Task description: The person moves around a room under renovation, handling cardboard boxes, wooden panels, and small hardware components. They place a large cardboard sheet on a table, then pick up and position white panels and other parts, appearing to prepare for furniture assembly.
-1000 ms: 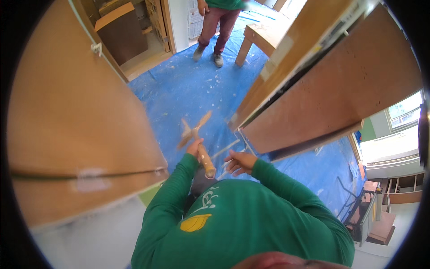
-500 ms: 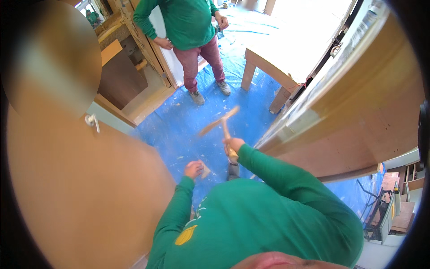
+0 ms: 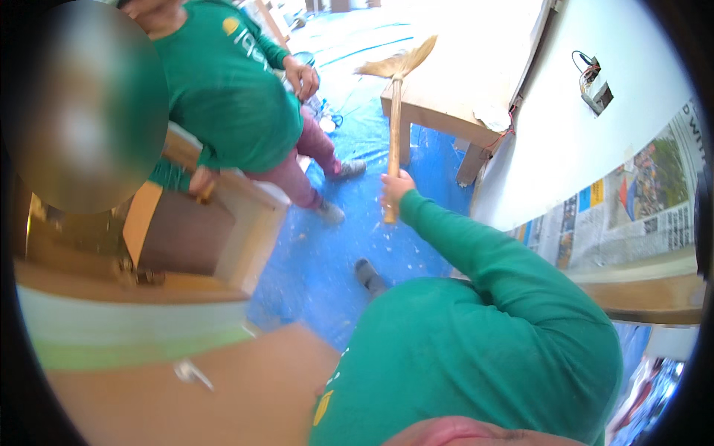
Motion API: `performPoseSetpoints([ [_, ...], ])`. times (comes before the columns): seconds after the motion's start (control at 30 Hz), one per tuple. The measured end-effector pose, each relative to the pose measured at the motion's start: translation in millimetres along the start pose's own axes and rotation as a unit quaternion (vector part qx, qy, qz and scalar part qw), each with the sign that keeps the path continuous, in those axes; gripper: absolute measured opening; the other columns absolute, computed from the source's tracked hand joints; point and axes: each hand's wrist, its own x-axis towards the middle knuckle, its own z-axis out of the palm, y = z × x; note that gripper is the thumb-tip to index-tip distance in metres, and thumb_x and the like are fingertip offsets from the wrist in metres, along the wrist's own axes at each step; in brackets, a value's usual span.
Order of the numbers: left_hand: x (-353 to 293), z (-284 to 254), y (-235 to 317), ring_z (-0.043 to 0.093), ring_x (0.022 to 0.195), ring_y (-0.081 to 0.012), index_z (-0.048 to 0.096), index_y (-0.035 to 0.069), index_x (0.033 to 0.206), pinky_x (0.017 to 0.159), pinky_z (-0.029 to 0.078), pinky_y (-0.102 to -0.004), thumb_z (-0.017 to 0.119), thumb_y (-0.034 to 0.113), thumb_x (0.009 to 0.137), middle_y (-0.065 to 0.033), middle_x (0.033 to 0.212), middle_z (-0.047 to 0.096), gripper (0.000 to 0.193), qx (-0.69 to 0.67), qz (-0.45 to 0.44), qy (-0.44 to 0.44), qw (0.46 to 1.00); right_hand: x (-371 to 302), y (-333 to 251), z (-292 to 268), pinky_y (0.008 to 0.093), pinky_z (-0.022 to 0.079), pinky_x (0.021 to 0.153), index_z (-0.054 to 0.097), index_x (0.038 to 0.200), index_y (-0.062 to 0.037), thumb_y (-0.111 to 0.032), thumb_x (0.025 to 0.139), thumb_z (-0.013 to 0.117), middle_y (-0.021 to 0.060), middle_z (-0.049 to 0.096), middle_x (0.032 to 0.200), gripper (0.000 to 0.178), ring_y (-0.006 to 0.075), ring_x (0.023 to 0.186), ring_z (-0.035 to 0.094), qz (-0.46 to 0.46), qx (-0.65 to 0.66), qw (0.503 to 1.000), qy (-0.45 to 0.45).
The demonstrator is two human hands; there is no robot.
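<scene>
My right hand is closed around the lower part of a long wooden handle. The handle belongs to a brush with a wide, fan-shaped head of pale tan bristles, held upright out in front of me. Its bristles are up near a wooden bench, touching nothing that I can make out. No part of my left hand shows; the left arm is hidden by my green-sleeved body.
A person in a green shirt stands at the left, beside an open wooden frame. A blue sheet covers the floor. A brown door is at lower left. A wooden bench stands ahead. Newspaper covers part of the right wall.
My right hand has moved forward and up with the brush, now upright. My left hand has left the view. My view has turned, and the other person appears nearer, at the left.
</scene>
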Motion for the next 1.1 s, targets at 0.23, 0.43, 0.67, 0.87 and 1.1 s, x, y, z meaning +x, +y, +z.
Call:
performPoseSetpoints([
  [0.23,205.8,-157.9,120.5,0.061,0.102,-0.0237,0.061,0.012,0.116,0.084,0.049,-0.0401,0.051,0.032,0.093,-0.0085,0.117,0.062,0.032,-0.015,0.113,-0.072,0.991,24.7,-40.9,-30.1,0.0338,0.050,0.046,0.048,0.102,-0.0090,-0.027,0.090,0.064,0.0044,0.051,0.074,0.028,0.0170,0.056,0.053,0.103,-0.006,0.993,0.066],
  [0.43,304.1,-277.4,339.6,0.061,0.106,-0.0220,0.060,0.009,0.122,0.089,0.049,-0.0370,0.054,0.032,0.093,-0.0110,0.121,0.063,0.037,-0.153,0.056,-0.194,0.967,85.6,-80.2,-21.1,0.0346,0.051,0.048,0.046,0.105,-0.0093,-0.029,0.092,0.062,0.0063,0.052,0.075,0.028,0.0188,0.056,0.055,0.064,0.103,0.983,0.139],
  [0.67,358.0,-268.9,469.9,0.063,0.102,-0.0219,0.062,0.005,0.119,0.085,0.049,-0.0374,0.053,0.037,0.095,-0.0116,0.108,0.066,0.041,0.015,0.391,-0.154,0.907,283.5,-155.5,-99.8,0.0372,0.052,0.046,0.050,0.097,-0.0056,-0.032,0.093,0.060,0.0095,0.054,0.071,0.029,0.0230,0.056,0.059,-0.008,0.178,0.964,0.198],
  [0.87,413.9,-252.3,573.7,0.063,0.095,-0.0216,0.062,0.004,0.114,0.082,0.049,-0.0370,0.054,0.039,0.095,-0.0103,0.101,0.066,0.041,0.065,0.265,-0.145,0.951,498.4,-296.0,-222.3,0.0317,0.049,0.041,0.051,0.091,-0.0042,-0.038,0.094,0.057,0.0058,0.055,0.064,0.034,0.0164,0.046,0.053,0.014,0.241,0.963,0.122],
  [1.1,435.1,-266.3,681.1,0.063,0.088,-0.0212,0.064,0.003,0.108,0.078,0.049,-0.0365,0.054,0.041,0.094,-0.0087,0.093,0.066,0.041,0.058,0.215,-0.127,0.967,501.8,-392.3,-196.7,0.0312,0.044,0.038,0.048,0.095,-0.0059,-0.028,0.095,0.057,0.0038,0.051,0.066,0.024,0.0137,0.045,0.049,-0.109,-0.010,0.988,0.111],
])
